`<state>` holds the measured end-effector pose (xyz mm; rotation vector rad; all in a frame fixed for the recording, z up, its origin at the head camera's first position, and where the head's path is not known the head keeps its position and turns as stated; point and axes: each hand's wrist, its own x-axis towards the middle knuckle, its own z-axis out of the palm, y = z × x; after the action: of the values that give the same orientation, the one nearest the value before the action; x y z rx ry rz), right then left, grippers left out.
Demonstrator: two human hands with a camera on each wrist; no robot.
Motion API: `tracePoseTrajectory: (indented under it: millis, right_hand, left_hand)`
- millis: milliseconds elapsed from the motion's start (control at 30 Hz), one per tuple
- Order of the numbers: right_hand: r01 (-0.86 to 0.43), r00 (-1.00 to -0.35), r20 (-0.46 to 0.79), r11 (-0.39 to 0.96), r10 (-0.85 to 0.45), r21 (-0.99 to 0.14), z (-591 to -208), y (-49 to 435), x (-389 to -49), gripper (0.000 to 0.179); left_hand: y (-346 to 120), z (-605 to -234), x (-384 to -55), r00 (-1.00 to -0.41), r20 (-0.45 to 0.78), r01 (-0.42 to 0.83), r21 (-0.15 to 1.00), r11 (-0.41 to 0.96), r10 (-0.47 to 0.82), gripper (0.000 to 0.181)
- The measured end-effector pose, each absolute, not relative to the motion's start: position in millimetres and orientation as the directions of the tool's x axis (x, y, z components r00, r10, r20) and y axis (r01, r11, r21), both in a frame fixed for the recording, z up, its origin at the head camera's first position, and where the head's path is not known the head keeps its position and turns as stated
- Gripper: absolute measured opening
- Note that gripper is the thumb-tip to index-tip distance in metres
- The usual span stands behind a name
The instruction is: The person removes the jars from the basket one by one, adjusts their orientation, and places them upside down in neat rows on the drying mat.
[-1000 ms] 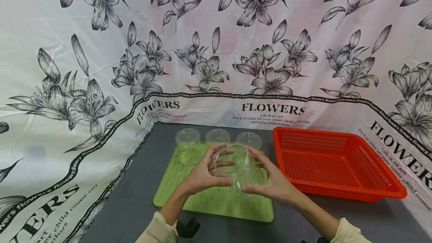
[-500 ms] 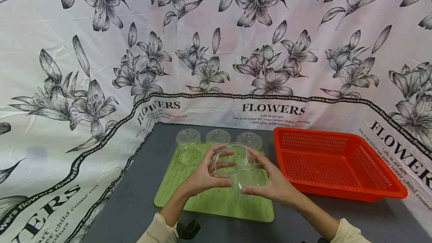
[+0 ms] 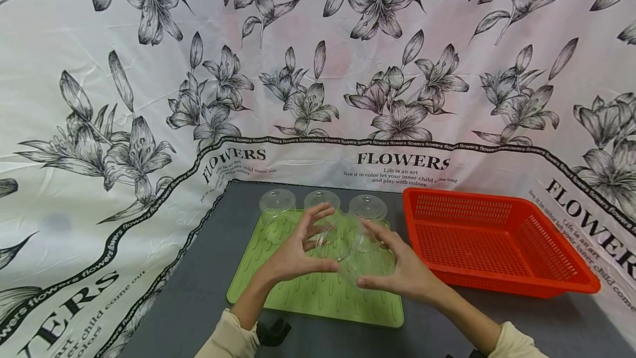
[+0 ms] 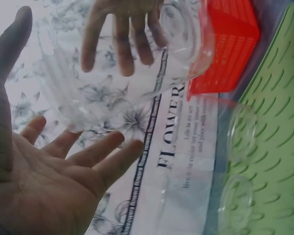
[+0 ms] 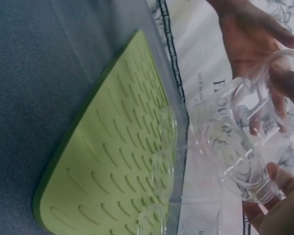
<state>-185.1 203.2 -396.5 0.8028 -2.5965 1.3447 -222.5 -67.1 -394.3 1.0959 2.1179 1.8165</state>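
In the head view a clear plastic jar [image 3: 359, 261] is held tilted above the green mat [image 3: 283, 291]. My right hand [image 3: 409, 269] grips it, thumb on the near side and fingers on the far side; the right wrist view shows fingertips at the jar's ringed base [image 5: 235, 154]. My left hand [image 3: 293, 256] is beside the jar's mouth with its fingers spread. In the left wrist view the left palm [image 4: 54, 181] is bare and its fingertips overlap the jar's edge [image 4: 63, 103]. The jar's outline is blurred in the head view.
Along the back of the mat stand three clear jars [image 3: 277, 201] in a row. A red perforated basket [image 3: 502, 283] sits to the right on the grey table [image 3: 184, 286]. Behind everything hangs a white flower-print cloth [image 3: 308, 170].
My left hand has spread its fingers and drawn slightly left, off the jar's rim. The jar has turned in my right hand, so its mouth no longer shows as a full circle.
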Motion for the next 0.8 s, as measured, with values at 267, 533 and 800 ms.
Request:
tracePoseTrajectory:
  millis: [267, 533, 800]
  right_hand:
    - [-0.612, -0.789, 0.395, 0.548, -0.47, -0.57, -400.9, 201.4, -188.0, 0.103]
    - [-0.645, -0.756, 0.418, 0.684, -0.505, -0.341, -400.1, 196.1, -185.7, 0.108]
    - [-0.63, -0.757, 0.414, 0.732, -0.505, -0.259, -399.7, 193.8, -183.4, 0.11]
  left_hand:
    - [-61.3, -383.5, -212.7, -0.78, 0.286, 0.521, 0.79, 0.323, 0.557, 0.095]
    - [-55.0, -388.0, -209.5, -0.779, 0.246, 0.537, 0.738, 0.409, 0.577, 0.088]
    - [-54.9, -392.6, -211.9, -0.781, 0.224, 0.501, 0.783, 0.369, 0.583, 0.083]
